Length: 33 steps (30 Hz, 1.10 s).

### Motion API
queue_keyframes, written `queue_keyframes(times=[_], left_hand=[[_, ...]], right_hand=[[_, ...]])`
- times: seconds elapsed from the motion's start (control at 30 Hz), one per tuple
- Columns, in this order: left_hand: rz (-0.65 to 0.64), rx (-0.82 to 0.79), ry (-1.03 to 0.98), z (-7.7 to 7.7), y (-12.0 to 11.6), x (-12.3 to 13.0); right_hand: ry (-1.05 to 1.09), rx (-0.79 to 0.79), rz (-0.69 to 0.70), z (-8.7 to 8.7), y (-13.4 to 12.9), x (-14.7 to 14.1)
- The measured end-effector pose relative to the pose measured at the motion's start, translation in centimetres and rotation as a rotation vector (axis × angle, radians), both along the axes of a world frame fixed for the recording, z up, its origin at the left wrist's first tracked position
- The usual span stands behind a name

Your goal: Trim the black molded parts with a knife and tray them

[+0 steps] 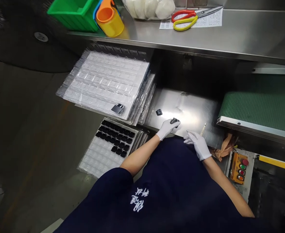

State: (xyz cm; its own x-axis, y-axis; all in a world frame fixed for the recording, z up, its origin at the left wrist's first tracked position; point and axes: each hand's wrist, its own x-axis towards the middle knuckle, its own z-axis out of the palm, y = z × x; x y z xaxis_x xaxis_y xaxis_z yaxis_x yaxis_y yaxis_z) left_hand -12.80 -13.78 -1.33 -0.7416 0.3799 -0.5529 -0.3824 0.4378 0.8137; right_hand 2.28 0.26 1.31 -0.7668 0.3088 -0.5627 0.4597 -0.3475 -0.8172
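Note:
My left hand, in a white glove, is closed around a small black plastic part above the metal plate. To its right is my gloved right hand, near the plate's front edge, with its fingers loosely bent and apart and no part visible in them. A slim pale knife-like tool with a pointed tip shows just beyond the right hand; whether the hand touches it is unclear. Another black plastic part lies on the metal plate, left of and beyond my left hand.
Stacked clear trays stand left, one black piece on top. A lower tray holds rows of black parts. A green conveyor belt and button box are right. Scissors and a green bin occupy the shelf.

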Motion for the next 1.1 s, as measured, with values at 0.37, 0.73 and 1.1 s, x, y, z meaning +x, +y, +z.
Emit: queue_keyframes(times=[0.37,0.73,1.1], left_hand=[[-0.298,0.206,0.432,11.3,-1.8,5.1],[-0.430,0.041,0.255,15.3,-4.5,4.6],[-0.253,0.506,-0.431,14.0,-4.7,5.9]], right_hand=[[0.334,-0.219,0.133,6.1,-2.3,-1.1],[0.298,-0.074,0.230,8.9,-1.7,-1.6],[0.379,-0.058,0.327,11.9,-2.0,-1.0]])
